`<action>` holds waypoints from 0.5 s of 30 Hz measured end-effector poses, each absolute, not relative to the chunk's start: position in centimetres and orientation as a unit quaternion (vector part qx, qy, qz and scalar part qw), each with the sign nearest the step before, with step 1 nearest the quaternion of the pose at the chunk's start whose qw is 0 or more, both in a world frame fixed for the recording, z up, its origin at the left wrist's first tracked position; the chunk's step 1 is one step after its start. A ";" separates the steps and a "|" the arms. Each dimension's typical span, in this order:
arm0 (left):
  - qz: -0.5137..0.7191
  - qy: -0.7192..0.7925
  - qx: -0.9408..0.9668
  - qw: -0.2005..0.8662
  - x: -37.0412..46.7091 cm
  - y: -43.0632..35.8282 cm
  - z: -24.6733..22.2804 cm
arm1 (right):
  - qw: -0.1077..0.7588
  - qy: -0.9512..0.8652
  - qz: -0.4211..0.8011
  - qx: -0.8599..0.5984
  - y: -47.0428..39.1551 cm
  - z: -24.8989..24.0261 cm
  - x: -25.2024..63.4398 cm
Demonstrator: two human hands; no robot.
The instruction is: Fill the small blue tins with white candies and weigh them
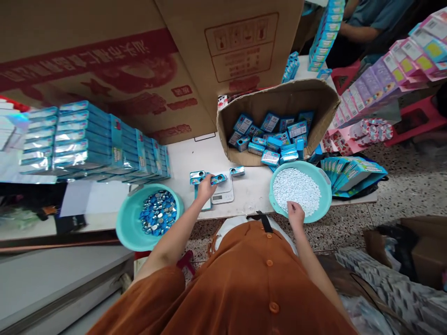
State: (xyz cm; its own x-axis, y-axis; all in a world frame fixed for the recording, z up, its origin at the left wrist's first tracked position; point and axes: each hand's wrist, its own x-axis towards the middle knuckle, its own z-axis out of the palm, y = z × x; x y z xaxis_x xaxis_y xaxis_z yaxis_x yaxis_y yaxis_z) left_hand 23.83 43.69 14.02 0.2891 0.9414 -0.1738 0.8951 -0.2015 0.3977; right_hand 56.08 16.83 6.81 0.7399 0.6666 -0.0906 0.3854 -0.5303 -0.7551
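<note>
My left hand (206, 188) is closed on a small blue box (219, 178) with a dark round opening, held above a white digital scale (222, 194). Just left of the fingers sits another pair of blue boxes (197, 177), and a single blue box (237, 171) stands to the right. At the near rim of a turquoise basin (325, 205) full of small white tablets (296, 188), my right hand (296, 214) is curled with fingertips together. Whatever those fingers hold is hidden. A second turquoise basin (122, 218) on the left contains blue and silver round pieces (159, 213).
Stacked blue packs (84, 139) rise at the left. An open cardboard carton (324, 100) behind the scale holds many blue boxes (270, 157). Large brown cartons (188, 70) wall off the back. Blue folded packaging (352, 172) lies right; a co-worker's arm (361, 31) shows at upper right.
</note>
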 end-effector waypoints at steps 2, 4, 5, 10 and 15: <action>0.029 0.583 0.780 0.226 23.8 44.5 13.6 | 0.370 -0.304 0.188 -0.857 16.7 6.9 55.8; 0.007 0.560 0.797 0.226 23.8 45.1 13.4 | 0.363 -0.296 0.191 -0.863 16.6 7.1 55.5; 0.001 0.541 0.812 0.218 23.8 45.3 13.4 | 0.358 -0.292 0.192 -0.866 16.5 7.1 55.3; 0.029 0.465 0.871 0.157 23.0 45.9 14.2 | 0.343 -0.286 0.194 -0.874 16.8 7.6 54.5; 0.079 0.460 0.872 0.149 21.5 45.8 15.5 | 0.344 -0.289 0.201 -0.870 17.6 8.0 53.8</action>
State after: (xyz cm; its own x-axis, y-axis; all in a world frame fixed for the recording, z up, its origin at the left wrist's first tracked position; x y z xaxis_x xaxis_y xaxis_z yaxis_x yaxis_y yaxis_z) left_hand 21.46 45.82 15.47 0.5640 0.8258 0.0010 0.7782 -0.5320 0.3336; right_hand 53.81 17.57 8.02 0.7519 0.6417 -0.1510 0.3645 -0.5956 -0.7158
